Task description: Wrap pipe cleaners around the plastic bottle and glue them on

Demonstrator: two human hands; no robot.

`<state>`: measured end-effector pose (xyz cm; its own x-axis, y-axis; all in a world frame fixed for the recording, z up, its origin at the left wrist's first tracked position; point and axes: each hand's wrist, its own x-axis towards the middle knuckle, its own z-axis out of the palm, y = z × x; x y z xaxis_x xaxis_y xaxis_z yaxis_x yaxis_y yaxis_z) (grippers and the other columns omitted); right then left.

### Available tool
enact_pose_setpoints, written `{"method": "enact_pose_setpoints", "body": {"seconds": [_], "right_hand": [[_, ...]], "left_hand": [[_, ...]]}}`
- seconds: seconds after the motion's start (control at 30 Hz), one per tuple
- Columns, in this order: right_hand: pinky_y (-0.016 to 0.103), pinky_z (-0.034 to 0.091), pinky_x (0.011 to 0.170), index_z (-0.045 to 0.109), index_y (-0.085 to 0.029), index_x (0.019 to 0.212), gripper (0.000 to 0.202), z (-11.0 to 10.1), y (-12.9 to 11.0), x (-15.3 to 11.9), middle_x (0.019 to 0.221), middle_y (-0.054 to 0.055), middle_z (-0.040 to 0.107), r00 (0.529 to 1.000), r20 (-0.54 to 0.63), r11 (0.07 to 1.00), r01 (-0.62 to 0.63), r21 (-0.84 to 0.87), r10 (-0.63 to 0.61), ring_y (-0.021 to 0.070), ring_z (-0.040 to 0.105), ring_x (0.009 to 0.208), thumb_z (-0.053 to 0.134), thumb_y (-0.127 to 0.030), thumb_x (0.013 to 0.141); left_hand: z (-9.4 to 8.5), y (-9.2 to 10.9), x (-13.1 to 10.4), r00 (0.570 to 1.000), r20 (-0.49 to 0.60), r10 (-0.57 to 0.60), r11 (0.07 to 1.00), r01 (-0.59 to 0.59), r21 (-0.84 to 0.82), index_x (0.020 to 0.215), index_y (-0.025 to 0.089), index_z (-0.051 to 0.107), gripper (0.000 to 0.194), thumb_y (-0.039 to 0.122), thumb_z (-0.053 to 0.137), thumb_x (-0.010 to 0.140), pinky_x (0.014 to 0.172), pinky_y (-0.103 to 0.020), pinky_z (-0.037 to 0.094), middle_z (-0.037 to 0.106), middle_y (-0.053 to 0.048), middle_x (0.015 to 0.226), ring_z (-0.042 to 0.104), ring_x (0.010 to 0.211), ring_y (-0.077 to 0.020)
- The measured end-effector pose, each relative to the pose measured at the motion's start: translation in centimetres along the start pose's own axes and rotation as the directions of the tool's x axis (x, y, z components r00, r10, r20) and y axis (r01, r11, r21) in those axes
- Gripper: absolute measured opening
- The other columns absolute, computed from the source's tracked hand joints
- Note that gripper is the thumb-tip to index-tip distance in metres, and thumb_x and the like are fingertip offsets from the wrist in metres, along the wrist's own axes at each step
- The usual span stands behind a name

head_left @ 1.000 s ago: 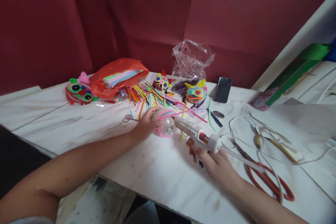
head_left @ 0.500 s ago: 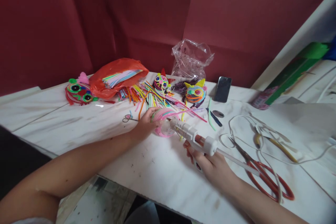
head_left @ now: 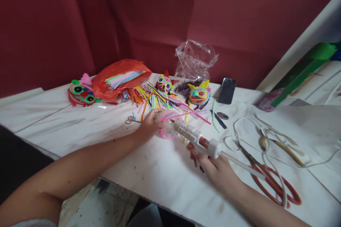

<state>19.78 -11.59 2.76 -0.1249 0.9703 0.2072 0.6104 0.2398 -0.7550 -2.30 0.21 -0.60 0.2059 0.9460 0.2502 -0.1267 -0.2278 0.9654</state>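
Note:
My left hand (head_left: 151, 122) grips a round ball (head_left: 168, 115) wrapped in pink and green strands, with a clear, unwrapped patch facing me. A pink strand sticks out from the ball to the right. My right hand (head_left: 210, 163) is closed around a white glue gun (head_left: 191, 135), whose nozzle points left at the clear patch. Whether the nozzle touches the ball cannot be made out. A clear glue stick extends from the gun's rear, and a small orange light shows on its body.
Behind the ball lie colourful pipe cleaners (head_left: 160, 99), a red bag (head_left: 119, 74) and decorated animal heads (head_left: 198, 95). At the right are red-handled scissors (head_left: 269, 177), pliers (head_left: 285, 150), a white cable (head_left: 237, 131), tweezers (head_left: 218, 120) and a phone (head_left: 227, 90).
The small orange light on the glue gun now shows. Both hands hold nearly the same pose, and the whole view has shifted slightly.

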Motion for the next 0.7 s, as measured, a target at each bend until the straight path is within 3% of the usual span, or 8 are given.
{"method": "enact_pose_setpoints", "body": {"seconds": [0.2, 0.7], "right_hand": [[0.031, 0.046, 0.058, 0.06, -0.018, 0.079, 0.039, -0.2, -0.1, 0.2, 0.065, 0.005, 0.063, 0.991, 0.016, 0.987, -0.133, 0.088, 0.132, 0.0186, 0.058, 0.061, 0.039, -0.05, 0.082], [0.029, 0.043, 0.056, 0.056, -0.018, 0.076, 0.037, -0.4, -0.3, 0.3, 0.063, 0.002, 0.057, 0.985, 0.052, 0.967, -0.172, 0.186, 0.165, 0.016, 0.053, 0.058, 0.04, -0.051, 0.082]], "left_hand": [[0.1, 0.1, 0.0, 1.0, -0.008, 0.003, 1.0, -0.003, 0.016, 0.114, 0.018, 0.053, 0.06, 0.034, 0.077, 0.062, 0.097, -0.044, 0.043, 0.062, -0.01, 0.115, 0.057, 0.111, -0.0283], [-0.5, -0.8, 0.3, 1.0, -0.002, 0.022, 0.998, -0.022, 0.053, 0.121, 0.02, 0.053, 0.063, 0.037, 0.076, 0.065, 0.097, -0.043, 0.044, 0.061, -0.011, 0.122, 0.056, 0.115, -0.0289]]}}
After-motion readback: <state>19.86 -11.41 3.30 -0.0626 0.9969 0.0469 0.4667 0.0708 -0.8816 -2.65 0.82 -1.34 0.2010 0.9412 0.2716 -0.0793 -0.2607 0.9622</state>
